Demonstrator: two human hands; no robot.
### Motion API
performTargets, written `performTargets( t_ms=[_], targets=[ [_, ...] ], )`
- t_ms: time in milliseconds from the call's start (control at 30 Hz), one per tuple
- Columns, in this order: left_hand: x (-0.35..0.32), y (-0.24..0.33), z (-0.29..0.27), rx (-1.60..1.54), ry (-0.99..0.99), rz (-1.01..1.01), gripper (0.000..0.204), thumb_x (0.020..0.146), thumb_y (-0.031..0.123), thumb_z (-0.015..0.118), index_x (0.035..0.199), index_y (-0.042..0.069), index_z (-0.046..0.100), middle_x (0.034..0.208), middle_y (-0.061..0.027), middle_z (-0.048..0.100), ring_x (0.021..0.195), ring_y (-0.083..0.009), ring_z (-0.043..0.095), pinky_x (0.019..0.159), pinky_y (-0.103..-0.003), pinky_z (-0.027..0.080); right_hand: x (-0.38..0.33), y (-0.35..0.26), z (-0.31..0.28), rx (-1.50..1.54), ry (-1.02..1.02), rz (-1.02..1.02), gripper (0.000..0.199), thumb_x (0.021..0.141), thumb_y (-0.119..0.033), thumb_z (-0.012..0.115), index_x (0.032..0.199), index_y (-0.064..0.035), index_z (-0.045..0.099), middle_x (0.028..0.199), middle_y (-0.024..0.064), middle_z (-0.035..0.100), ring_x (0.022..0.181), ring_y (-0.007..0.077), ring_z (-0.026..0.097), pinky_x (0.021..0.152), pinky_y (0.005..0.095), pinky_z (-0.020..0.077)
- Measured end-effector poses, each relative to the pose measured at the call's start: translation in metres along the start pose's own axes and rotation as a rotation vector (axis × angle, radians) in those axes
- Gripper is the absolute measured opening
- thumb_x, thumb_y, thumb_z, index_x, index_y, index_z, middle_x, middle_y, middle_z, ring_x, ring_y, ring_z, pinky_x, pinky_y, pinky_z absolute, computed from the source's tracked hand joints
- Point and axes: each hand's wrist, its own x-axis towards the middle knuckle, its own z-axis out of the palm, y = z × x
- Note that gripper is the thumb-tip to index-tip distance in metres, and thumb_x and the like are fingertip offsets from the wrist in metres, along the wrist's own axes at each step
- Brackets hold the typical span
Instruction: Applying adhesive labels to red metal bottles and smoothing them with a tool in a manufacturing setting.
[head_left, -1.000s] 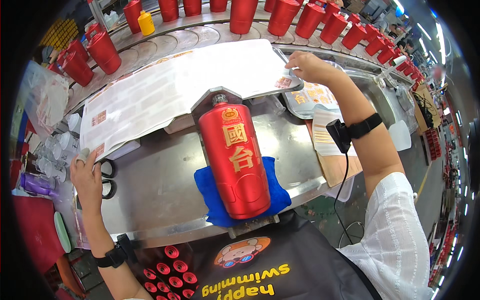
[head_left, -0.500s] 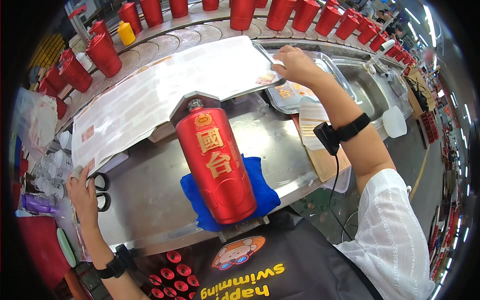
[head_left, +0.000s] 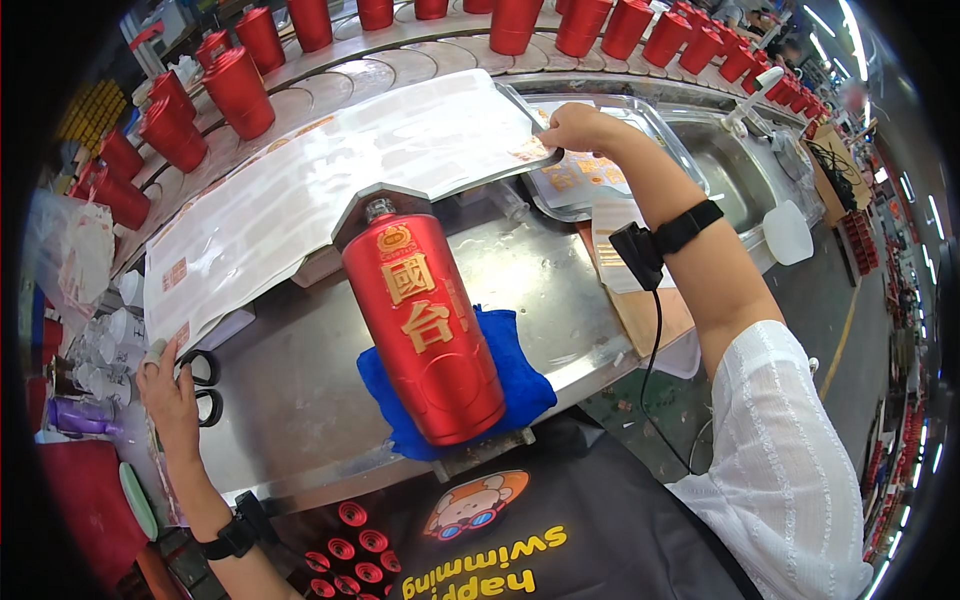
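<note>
A long white label sheet, with a few red and gold printed labels near its ends, lies slantwise over the far side of the steel bench. My left hand is closed on its near left corner, the thumb against the edge. At the far right end, my right hand pinches the sheet's edge between thumb and fingers. Between my arms, a red bottle with raised gold characters leans back on a blue cloth. The bottle's neck rests in a grey angled metal holder.
A curved conveyor carries several red bottles behind the sheet. A metal tray with gold labels and a sink are at the right. Black rings lie beside my left hand, near clear plastic caps. A cable hangs from my right wrist.
The red bottles on the conveyor have shifted to the right. The yellow bottle seen there earlier is out of sight. Both my hands stay at the sheet's ends, nearly still.
</note>
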Motion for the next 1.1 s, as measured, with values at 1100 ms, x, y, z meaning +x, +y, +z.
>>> performTargets(
  t_ms=[1100],
  targets=[
    [-0.004, -0.02, 0.019, 0.043, -0.03, -0.011, 0.052, 0.085, 0.008, 0.057, 0.136, 0.006, 0.047, 0.122, -0.0207, 0.053, 0.107, -0.0391, 0.047, 0.094, -0.046, 0.036, -0.027, -0.012, 0.006, -0.081, 0.163, -0.01, 0.043, 0.08, -0.033, 0.061, 0.11, -0.0032, 0.068, 0.119, 0.0173, 0.062, 0.116, 0.0352, 0.055, 0.095, 0.046, 0.0468]
  ],
)
